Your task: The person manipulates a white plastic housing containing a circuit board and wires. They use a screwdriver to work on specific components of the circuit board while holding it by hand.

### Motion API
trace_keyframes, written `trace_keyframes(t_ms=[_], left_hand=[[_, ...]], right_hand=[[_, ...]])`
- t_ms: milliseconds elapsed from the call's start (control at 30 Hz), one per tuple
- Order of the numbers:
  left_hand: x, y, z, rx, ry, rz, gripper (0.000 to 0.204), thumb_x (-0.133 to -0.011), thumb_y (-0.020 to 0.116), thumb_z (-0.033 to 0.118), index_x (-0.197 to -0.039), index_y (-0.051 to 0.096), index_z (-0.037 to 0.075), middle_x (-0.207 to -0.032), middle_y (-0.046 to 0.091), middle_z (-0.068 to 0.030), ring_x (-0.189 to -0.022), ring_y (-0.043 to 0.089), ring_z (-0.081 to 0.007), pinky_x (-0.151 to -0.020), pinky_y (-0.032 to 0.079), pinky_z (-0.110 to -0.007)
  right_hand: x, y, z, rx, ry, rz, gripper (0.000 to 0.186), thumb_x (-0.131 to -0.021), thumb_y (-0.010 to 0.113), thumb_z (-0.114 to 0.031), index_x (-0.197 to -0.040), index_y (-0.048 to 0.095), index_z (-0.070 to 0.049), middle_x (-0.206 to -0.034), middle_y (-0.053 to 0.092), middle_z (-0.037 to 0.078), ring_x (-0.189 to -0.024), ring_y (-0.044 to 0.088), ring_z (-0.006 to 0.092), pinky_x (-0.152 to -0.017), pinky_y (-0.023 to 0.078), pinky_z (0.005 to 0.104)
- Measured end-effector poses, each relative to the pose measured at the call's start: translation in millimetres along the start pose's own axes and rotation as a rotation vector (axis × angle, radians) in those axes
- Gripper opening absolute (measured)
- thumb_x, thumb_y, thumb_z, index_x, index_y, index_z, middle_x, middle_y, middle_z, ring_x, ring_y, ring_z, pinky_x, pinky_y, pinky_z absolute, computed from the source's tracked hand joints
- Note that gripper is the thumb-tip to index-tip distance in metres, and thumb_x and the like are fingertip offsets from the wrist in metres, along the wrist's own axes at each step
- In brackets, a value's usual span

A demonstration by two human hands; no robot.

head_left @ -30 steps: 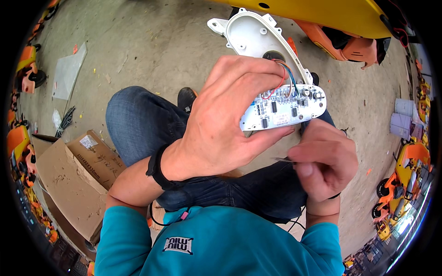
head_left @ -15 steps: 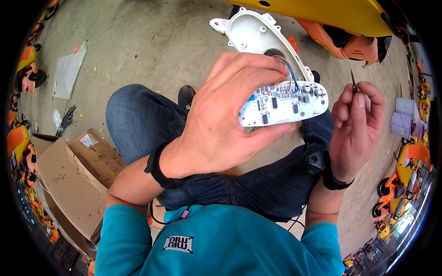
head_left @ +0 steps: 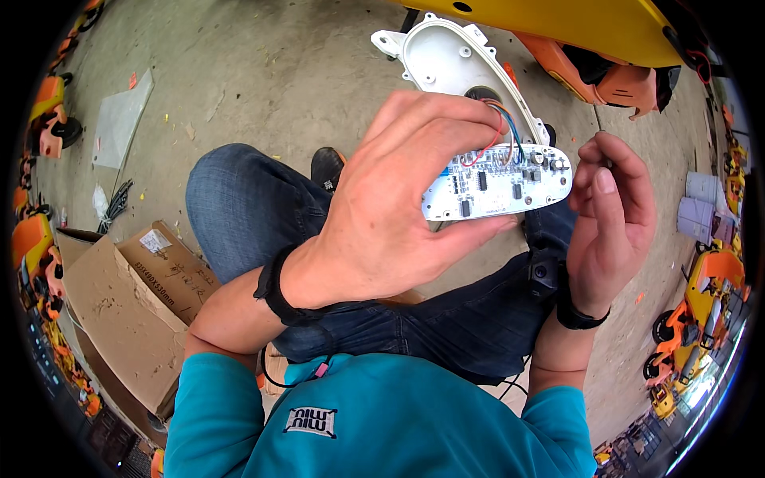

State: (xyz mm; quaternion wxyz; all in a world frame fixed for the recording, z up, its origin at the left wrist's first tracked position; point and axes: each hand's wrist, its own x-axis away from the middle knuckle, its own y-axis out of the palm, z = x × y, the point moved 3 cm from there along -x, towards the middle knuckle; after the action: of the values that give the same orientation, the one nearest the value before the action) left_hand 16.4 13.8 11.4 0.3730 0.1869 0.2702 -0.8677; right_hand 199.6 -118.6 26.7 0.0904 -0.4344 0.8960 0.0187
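My left hand [head_left: 382, 199] is closed on a white circuit board [head_left: 498, 191] with a rounded right end, thumb along its lower edge and fingers over the top. Small chips and round components dot the upward face. Thin coloured wires [head_left: 512, 123] run from the board to a dark round opening in a white plastic housing [head_left: 438, 60], which sits beyond it, hollow side up. Right of the board, my right hand [head_left: 613, 231] has its fingers curled around a thin, dark-tipped tool that looks like a small screwdriver [head_left: 599, 119]; most of it is hidden.
Past the housing hangs a yellow panel [head_left: 558, 28], with an orange body part [head_left: 586, 76] below it. An opened cardboard box [head_left: 127, 319] stands by my left leg. A clear sheet [head_left: 122, 119] and a black cable coil [head_left: 118, 203] lie on the concrete floor.
My right hand has turned and come a little left, nearer the board's end, and its tool is now more hidden. The board and housing have shifted slightly right.
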Motion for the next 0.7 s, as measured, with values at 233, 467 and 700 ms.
trace_keyframes(t_ms=[233, 467, 700], left_hand=[[-0.8, -0.1, 1.7, -0.016, -0.004, 0.000, 0.060, -0.062, 0.093, 0.008, -0.115, 0.068, 0.000, -0.119, 0.069, -0.0159, -0.106, 0.065, -0.0320, -0.093, 0.050, -0.040], [-0.2, 0.6, 1.3, -0.015, 0.007, 0.012, 0.060, -0.062, 0.093, 0.008, -0.115, 0.067, 0.000, -0.119, 0.069, -0.0159, -0.106, 0.065, -0.0321, -0.092, 0.051, -0.040], [-0.7, 0.3, 1.7, -0.021, 0.006, 0.006, 0.059, -0.063, 0.093, 0.008, -0.115, 0.068, 0.000, -0.119, 0.069, -0.0160, -0.107, 0.065, -0.0321, -0.093, 0.051, -0.040]], right_hand=[[1.2, 2.0, -0.5, 0.014, 0.034, -0.011, 0.034, -0.099, 0.061, -0.006, -0.130, 0.060, 0.006, -0.112, 0.067, 0.011, -0.085, 0.058, 0.0104, -0.069, 0.047, 0.0232], [2.3, 5.0, -1.2, 0.025, 0.049, -0.011, 0.036, -0.099, 0.062, -0.006, -0.132, 0.059, 0.006, -0.111, 0.067, 0.009, -0.087, 0.059, 0.0094, -0.069, 0.047, 0.0220], [2.1, 3.9, 0.7, -0.004, 0.033, -0.035, 0.037, -0.099, 0.062, -0.004, -0.133, 0.058, 0.006, -0.111, 0.067, 0.009, -0.088, 0.059, 0.0087, -0.069, 0.046, 0.0210]])
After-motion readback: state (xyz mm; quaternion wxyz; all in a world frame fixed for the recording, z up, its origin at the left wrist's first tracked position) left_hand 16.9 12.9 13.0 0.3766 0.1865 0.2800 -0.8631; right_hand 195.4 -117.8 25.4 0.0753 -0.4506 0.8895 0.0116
